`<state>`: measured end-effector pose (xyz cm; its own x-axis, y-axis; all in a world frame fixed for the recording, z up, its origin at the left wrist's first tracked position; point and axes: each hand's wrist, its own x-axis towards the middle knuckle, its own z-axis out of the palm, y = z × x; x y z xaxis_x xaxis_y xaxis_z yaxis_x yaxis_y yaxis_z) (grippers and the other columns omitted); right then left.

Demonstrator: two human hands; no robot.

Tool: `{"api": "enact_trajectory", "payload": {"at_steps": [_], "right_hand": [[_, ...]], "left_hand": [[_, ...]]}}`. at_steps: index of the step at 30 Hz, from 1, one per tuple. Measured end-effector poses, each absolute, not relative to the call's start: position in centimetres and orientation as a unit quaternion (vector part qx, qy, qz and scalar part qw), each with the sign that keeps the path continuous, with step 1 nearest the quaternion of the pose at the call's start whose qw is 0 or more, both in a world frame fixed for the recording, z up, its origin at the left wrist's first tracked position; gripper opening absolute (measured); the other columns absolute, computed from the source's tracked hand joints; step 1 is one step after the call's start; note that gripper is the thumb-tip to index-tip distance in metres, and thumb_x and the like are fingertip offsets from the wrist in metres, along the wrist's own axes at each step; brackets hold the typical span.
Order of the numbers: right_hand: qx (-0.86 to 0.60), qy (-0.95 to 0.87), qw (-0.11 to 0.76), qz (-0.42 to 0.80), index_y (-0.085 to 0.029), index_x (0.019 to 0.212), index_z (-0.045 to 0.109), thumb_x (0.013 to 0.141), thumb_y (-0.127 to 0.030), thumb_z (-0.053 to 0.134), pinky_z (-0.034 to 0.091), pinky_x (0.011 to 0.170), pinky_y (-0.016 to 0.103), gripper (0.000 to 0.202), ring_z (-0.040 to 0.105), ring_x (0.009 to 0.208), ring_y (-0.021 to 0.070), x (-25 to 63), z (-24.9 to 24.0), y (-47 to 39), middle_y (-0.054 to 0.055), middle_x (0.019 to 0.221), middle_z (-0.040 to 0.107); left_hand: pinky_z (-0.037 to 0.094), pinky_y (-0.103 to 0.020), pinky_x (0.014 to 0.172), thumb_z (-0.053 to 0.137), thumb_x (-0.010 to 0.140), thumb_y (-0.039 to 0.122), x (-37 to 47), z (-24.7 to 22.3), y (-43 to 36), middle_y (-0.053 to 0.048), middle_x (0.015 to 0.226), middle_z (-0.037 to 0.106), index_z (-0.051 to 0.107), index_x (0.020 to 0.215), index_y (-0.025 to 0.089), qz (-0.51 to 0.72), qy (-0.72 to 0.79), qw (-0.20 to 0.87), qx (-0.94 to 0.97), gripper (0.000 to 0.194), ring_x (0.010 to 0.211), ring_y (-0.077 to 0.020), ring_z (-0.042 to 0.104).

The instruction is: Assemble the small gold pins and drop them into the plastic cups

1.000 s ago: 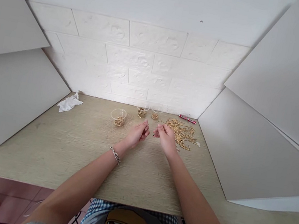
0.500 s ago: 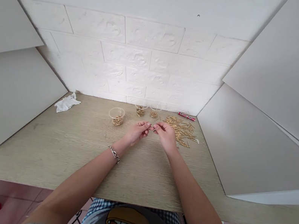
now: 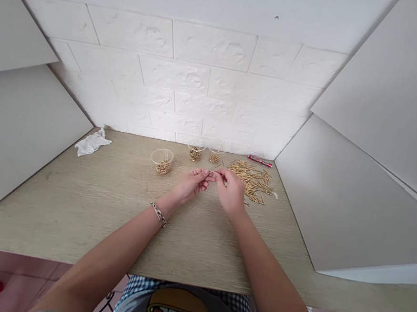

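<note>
My left hand (image 3: 191,184) is closed in a pinch, thumb pressed over the fingers, on a thin gold-coloured metal rod (image 3: 212,172). The fingertips of my right hand (image 3: 231,192) pinch the other end of the small piece. Both hands meet just above the table, fingertips almost touching; fine detail of the piece is too small to tell. Right beside my right hand lies a loose pile of thin gold rods (image 3: 254,179). Left of my left hand stands a clear plastic cup (image 3: 162,158) with small gold parts inside.
Two more clear cups, a middle one (image 3: 195,153) and a right one (image 3: 214,157), stand near the wall with small metal parts. A red tube-shaped packet (image 3: 260,161) lies back right, a crumpled white tissue (image 3: 93,143) back left. Grey panels (image 3: 360,203) flank the table (image 3: 100,228).
The fingertips of my right hand have drawn slightly right, away from the left, and more of the thin piece shows between them. My left hand has hardly moved.
</note>
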<state>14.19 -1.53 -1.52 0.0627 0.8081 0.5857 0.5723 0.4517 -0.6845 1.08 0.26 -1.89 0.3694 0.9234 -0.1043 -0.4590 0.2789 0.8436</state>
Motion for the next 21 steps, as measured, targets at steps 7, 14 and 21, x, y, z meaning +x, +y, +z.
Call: {"api": "enact_trajectory", "payload": {"at_steps": [7,14,21], "right_hand": [[-0.516,-0.686,0.504,0.095,-0.018,0.08,0.063,0.08,-0.025,0.049,0.045,0.066,0.027,0.016,0.058,0.069,0.0154,14.27,-1.59,-1.48,0.004,0.077,0.065],[-0.525,-0.721,0.449,0.059,-0.019,0.082,0.061,0.083,-0.023,0.044,0.043,0.07,0.029,0.018,0.058,0.075,0.0172,14.55,-1.85,-1.36,0.005,0.081,0.064],[-0.513,-0.747,0.416,0.068,-0.018,0.083,0.06,0.084,-0.019,0.04,0.042,0.071,0.029,0.02,0.057,0.079,0.0181,14.88,-1.93,-1.13,0.007,0.084,0.064]], "left_hand": [[0.035,-0.015,0.047,0.071,0.065,0.032,1.1,-2.02,0.32,-0.003,0.067,0.064,0.061,0.074,0.01,0.467,0.313,0.733,0.382,0.026,0.049,-0.0026,0.046],[0.032,-0.017,0.047,0.065,0.068,0.04,1.04,-2.08,0.47,-0.002,0.065,0.062,0.058,0.07,0.012,0.458,0.361,0.678,0.448,0.029,0.048,-0.0033,0.044],[0.034,-0.021,0.05,0.057,0.073,0.041,0.56,-2.06,0.8,0.0,0.061,0.06,0.054,0.065,0.015,0.434,0.407,0.574,0.562,0.028,0.049,-0.0061,0.044]]}}
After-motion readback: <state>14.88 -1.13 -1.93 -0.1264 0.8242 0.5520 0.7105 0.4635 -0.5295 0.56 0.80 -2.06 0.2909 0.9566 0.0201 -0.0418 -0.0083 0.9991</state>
